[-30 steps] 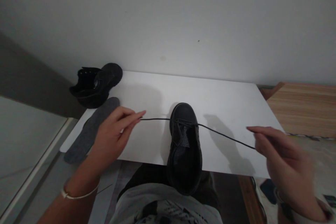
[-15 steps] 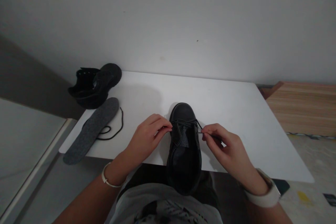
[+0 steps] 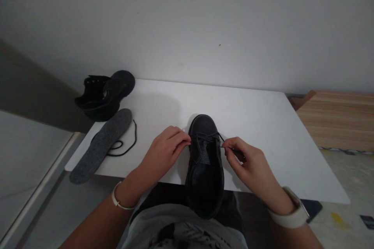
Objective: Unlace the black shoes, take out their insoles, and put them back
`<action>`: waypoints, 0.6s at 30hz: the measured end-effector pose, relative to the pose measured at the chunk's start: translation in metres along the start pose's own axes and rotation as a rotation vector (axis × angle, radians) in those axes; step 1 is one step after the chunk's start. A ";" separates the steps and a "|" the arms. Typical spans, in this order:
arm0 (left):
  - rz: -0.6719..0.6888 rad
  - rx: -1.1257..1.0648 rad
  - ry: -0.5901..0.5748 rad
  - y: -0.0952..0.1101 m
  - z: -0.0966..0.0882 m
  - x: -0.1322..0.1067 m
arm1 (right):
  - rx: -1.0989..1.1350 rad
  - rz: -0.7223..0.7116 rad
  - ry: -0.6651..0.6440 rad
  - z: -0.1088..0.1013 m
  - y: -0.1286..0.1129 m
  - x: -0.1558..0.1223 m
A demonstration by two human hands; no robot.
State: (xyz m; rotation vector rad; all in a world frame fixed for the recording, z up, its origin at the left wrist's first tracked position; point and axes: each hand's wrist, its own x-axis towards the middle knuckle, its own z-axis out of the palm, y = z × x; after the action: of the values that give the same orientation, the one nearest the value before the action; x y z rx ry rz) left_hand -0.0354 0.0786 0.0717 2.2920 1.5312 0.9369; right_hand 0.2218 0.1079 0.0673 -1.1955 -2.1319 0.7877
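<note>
A black leather shoe (image 3: 205, 171) stands on the near edge of the white table (image 3: 257, 124), toe pointing away from me. My left hand (image 3: 165, 151) is pinched against the shoe's left side at the lace eyelets. On the shoe's right side, my right hand (image 3: 248, 163) pinches the black shoelace (image 3: 217, 137), which crosses the front of the shoe. Both hands are closed on the lace ends close to the eyelets.
A second black shoe (image 3: 103, 94) lies on its side at the table's far left corner. A grey insole (image 3: 101, 144) and a loose black lace (image 3: 124, 148) lie beside it. A wooden surface (image 3: 339, 120) adjoins the table at the right. A white wall stands behind.
A second ago my hands were spread wide, pulling the lace taut to both sides. They have come in to the shoe and now pinch the lace at the eyelets, barely moving since.
</note>
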 end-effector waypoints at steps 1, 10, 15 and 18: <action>0.006 0.002 0.001 0.000 0.001 0.001 | 0.007 0.002 -0.003 0.001 0.000 0.000; 0.009 -0.033 0.085 -0.002 0.003 0.002 | -0.065 -0.141 0.150 0.005 -0.002 0.004; 0.029 -0.098 0.093 -0.003 0.003 -0.001 | -0.022 -0.125 0.166 0.008 -0.003 0.002; 0.059 -0.088 0.094 -0.003 0.002 -0.003 | 0.007 -0.125 0.188 0.010 -0.004 0.002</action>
State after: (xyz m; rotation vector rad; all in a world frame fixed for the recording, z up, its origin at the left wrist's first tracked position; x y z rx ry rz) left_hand -0.0370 0.0774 0.0680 2.2719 1.4348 1.1197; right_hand 0.2121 0.1056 0.0636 -1.0765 -2.0250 0.6028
